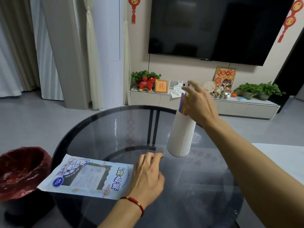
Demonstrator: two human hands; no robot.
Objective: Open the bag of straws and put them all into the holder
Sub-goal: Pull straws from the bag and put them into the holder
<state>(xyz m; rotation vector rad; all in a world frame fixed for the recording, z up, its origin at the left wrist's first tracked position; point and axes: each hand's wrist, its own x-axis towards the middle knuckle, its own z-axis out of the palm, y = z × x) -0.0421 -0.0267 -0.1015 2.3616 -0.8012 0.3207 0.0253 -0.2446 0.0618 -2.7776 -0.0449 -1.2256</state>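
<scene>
Straws (183, 105): upright in white holder (181, 134), right of centre on glass table (98, 129). Right hand (199, 104): fingers spread loosely over straw tops. Bag (85, 176): flat, lower left; left hand (146, 176), fingers curled, rested on its end.

Bare glass table (205, 186) right of bag (85, 176), before holder (181, 135).

My head camera is looking forward and down, close over the glass tabletop (102, 134), taking in the room beyond.
</scene>
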